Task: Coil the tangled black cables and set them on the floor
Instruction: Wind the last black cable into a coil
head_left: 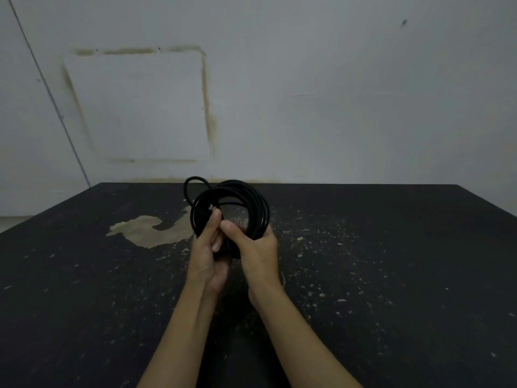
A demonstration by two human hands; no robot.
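We see a black cable coil (246, 203) held upright in front of us, above a dark floor surface (391, 275), roughly at the middle of the scene and toward the far edge of that surface. The coil is wound in several round loops, with one smaller loop (193, 189) sticking out at its upper left.

Our left hand (207, 256) grips the coil's lower left side, its thumb raised along the loops and pressing near a small pale metal-looking end piece (210, 207). Our right hand (258, 250) wraps around the bottom right of the coil, thumb laid across the front and fingers curled behind the strands. The two hands sit just beside each other, thumbs nearly touching, both clamped on the cable.

The floor surface is black, speckled with pale flecks, and carries a tan worn patch (151, 231) to the left of the hands. Beyond it stands a grey-white wall (335, 93), marked with a brownish square outline (140, 105) on its left half. A thin dark line (50, 99) runs diagonally down the wall at far left.
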